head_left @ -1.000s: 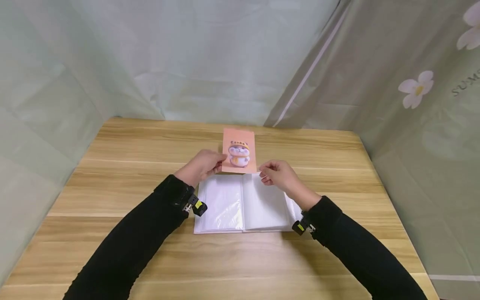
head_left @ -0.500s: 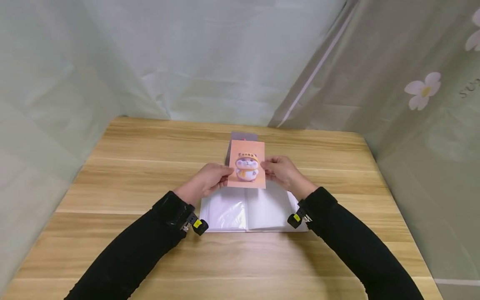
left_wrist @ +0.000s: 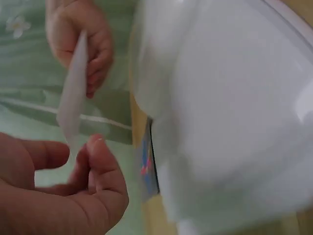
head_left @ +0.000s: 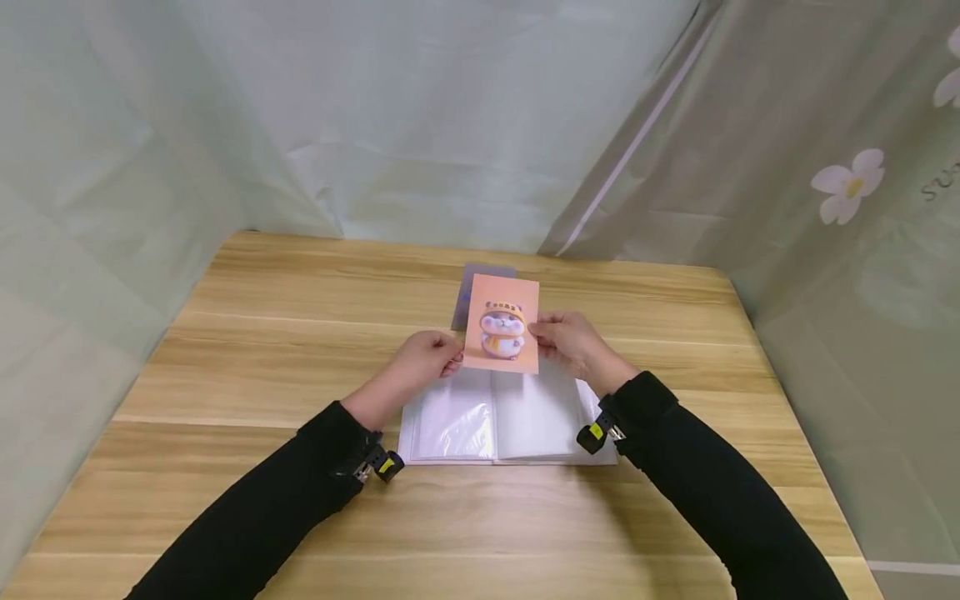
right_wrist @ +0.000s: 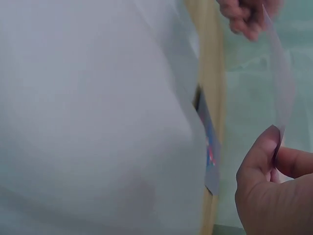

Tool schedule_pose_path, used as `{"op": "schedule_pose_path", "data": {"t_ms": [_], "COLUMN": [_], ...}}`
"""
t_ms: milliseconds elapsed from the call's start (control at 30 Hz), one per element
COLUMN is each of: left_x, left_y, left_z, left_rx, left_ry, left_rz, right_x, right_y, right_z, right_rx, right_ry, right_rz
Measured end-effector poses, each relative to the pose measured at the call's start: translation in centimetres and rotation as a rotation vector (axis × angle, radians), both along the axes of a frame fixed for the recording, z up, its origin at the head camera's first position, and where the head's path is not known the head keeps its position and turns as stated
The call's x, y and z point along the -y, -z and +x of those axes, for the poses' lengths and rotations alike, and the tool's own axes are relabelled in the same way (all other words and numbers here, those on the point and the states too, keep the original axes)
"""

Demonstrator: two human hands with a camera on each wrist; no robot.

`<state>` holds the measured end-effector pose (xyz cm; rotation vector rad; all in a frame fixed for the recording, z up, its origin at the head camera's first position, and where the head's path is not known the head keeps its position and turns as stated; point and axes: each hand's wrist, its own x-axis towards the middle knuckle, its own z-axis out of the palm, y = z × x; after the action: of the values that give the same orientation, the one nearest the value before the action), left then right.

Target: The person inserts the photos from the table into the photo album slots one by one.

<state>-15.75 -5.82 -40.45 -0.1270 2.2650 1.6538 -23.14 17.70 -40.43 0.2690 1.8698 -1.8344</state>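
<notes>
A pink picture card (head_left: pixel 501 325) with a cartoon hamster in a yellow hat is held up over the far edge of an open photo album (head_left: pixel 457 425). My right hand (head_left: pixel 573 346) pinches the card's right edge between thumb and fingers, plainly seen in the right wrist view. At its lower left corner is my left hand (head_left: pixel 427 358). In the left wrist view a small gap shows between the left thumb and forefinger, with the card's corner (left_wrist: pixel 71 132) right at the fingertips. Clear sleeves cover the white album pages.
Behind the held card, a grey card (head_left: pixel 468 283) with coloured print lies on the wooden table (head_left: pixel 300 333), partly hidden. Pale green cloth (head_left: pixel 465 125) hangs along the table's back and sides.
The pink card has come nearer and slightly right, uncovering the grey card. My right hand has taken its right edge. My left hand has shifted from its side to the lower corner, loosening its pinch.
</notes>
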Motion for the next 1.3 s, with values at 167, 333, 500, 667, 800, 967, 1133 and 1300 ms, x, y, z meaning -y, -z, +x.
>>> {"op": "schedule_pose_path", "data": {"t_ms": [167,333,500,667,800,967,1133,1300], "left_x": [0.3,-0.1,0.3,0.2,-0.1,-0.2,-0.2,-0.2], "left_y": [0.5,1.2,2.3,2.6,2.5,2.5,2.4,2.4], "left_z": [2.3,4.0,4.8,5.2,5.5,5.7,5.8,5.9], "left_rx": [-0.279,-0.318,-0.301,-0.344,-0.371,-0.406,-0.417,-0.404], "left_ry": [0.246,0.479,0.599,0.633,0.647,0.647,0.634,0.624], "left_rz": [-0.51,-0.756,-0.785,-0.837,-0.869,-0.896,-0.902,-0.885], "right_x": [0.0,1.1,3.1,4.7,5.6,6.4,7.2,8.1], "right_y": [-0.5,-0.3,0.2,1.2,2.0,2.4,2.7,3.0], "right_z": [-1.1,-1.7,-2.1,-2.7,-2.9,-2.9,-3.2,-3.4], "right_rx": [0.04,0.066,0.116,0.156,0.171,0.159,0.135,0.133], "right_ry": [0.079,0.137,0.201,0.251,0.262,0.278,0.301,0.305], "right_rz": [-0.083,-0.165,-0.261,-0.331,-0.364,-0.351,-0.332,-0.331]}}
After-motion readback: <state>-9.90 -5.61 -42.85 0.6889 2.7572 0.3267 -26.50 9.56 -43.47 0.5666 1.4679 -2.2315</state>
